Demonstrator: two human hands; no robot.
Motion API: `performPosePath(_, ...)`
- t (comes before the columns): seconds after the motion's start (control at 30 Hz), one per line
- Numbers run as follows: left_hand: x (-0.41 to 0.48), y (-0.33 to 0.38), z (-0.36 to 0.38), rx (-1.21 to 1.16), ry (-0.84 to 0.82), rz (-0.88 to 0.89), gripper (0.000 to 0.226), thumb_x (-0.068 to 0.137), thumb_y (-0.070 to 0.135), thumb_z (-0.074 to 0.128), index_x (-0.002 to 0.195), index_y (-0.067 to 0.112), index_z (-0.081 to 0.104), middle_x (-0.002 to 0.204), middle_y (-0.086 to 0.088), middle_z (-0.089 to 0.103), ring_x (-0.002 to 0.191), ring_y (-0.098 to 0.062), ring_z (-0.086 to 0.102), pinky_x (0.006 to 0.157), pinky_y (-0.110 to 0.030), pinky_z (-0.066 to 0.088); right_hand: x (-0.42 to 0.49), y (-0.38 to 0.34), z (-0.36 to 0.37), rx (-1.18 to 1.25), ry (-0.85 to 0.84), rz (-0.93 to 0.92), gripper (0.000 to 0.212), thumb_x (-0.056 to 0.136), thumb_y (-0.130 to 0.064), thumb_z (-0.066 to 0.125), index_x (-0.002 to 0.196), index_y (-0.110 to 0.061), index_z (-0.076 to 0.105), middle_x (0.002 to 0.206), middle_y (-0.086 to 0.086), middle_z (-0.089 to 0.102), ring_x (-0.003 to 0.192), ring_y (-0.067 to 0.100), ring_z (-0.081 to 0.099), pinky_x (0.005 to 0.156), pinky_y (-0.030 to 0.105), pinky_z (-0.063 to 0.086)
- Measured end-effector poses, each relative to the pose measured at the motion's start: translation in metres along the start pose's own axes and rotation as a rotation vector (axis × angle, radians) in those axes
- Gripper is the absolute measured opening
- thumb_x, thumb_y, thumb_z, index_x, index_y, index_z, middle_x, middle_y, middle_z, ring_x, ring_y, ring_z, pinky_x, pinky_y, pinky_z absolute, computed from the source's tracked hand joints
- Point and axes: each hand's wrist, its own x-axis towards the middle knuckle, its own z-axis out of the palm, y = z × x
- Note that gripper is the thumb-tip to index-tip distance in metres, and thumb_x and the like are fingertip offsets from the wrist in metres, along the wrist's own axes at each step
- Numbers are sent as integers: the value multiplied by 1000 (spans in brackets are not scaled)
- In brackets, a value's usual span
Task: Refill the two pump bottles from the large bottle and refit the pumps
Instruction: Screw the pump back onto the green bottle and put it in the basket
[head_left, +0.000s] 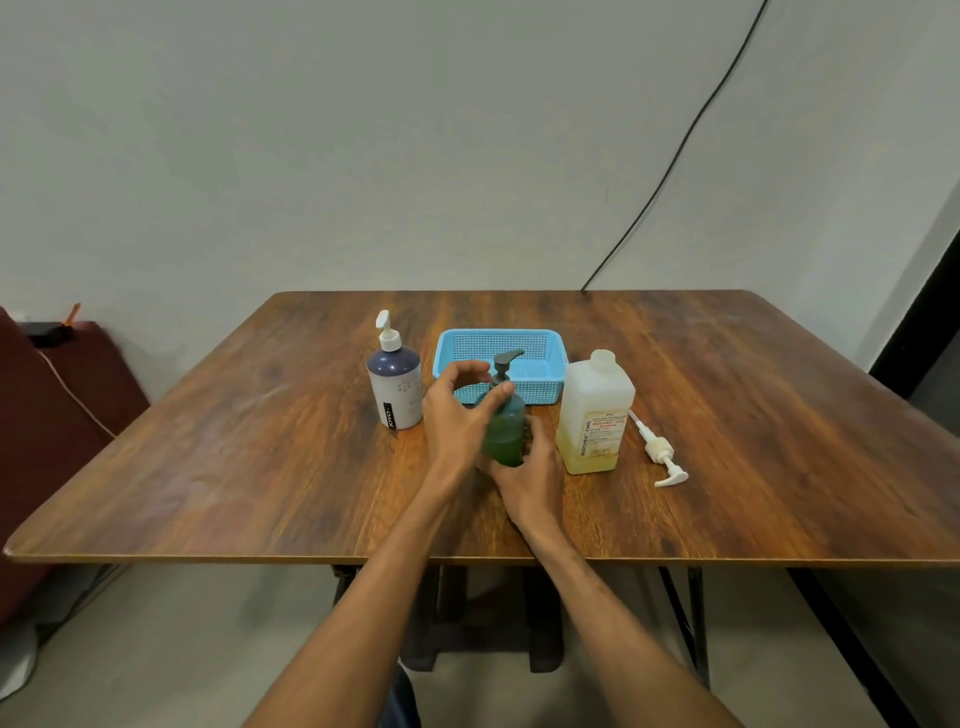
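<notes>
The green pump bottle (503, 434) is gripped low by the right hand (530, 480); just above, its pump (505, 364) is pinched by the left hand (457, 415). The body is best kept upright during turning.

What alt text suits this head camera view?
On a wooden table, the right hand grips a green pump bottle while the left hand holds its pump. Nearby: white pump bottle, blue basket, uncapped large bottle, loose pump.
</notes>
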Motion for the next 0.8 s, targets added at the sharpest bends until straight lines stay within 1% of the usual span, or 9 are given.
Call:
performPosePath(0.07,0,-1,1,-8,31,4,25,82,22,82,103,14,71,104,2,72,105,-13,66,92,-45,57,1,1,0,-2,0,8,67,69,-36,90,125,-32,53,120,-7,65,112,14,62,92,44,57)
performPosePath(0.1,0,-2,0,-7,17,11,22,83,20,80,102,13,72,104,2,73,105,-13,67,93,-46,57,1,1,1,2,0,9,68,69,-36,90,125,-31,53,120,-7,65,112,14,63,92,45,57)
performPosePath(0.23,3,-2,-9,-12,-94,-7,25,92,14,70,117,9,72,114,-2,73,114,-15,65,100,-46,55,1,2,2,5,-3,7,70,68,-35,91,125,-36,51,122,-11,64,114,13,62,93,44,57)
performPosePath(0.33,4,1,-10,-35,-162,-35,39,88,22,75,126,14,66,122,1,70,120,-12,62,98,-33,57,1,2,2,-1,-2,10,71,67,-36,91,126,-39,50,122,-12,63,115,12,61,94,44,56)
performPosePath(0.4,3,4,-6,-9,-120,-35,49,78,29,84,122,16,67,119,3,70,116,-9,63,94,-29,57,2,1,2,-11,-1,15,71,68,-37,90,126,-39,50,122,-12,63,115,11,60,94,43,57)
performPosePath(0.47,4,5,-1,5,-54,-23,42,74,28,87,109,14,70,110,4,72,110,-9,65,93,-32,58,1,1,2,-6,-4,13,72,69,-36,90,128,-36,50,124,-10,63,116,11,60,95,43,57)
performPosePath(0.53,6,3,0,4,-50,-11,32,76,25,86,103,14,73,104,4,73,105,-10,67,93,-35,59,1,2,1,6,-6,12,72,69,-34,90,130,-33,51,125,-9,63,117,13,61,94,44,57)
performPosePath(0.7,17,-4,-17,-39,-258,-34,29,89,15,75,117,10,73,114,-3,75,114,-15,68,101,-48,54,1,2,2,18,-6,11,71,68,-35,91,126,-39,51,121,-13,62,114,11,60,95,44,56)
performPosePath(0.8,15,-2,-19,-43,-266,-45,37,87,17,76,123,10,69,121,-2,72,120,-16,64,104,-48,53,1,1,2,20,-8,18,71,69,-36,90,126,-41,49,124,-13,61,116,11,59,97,43,55)
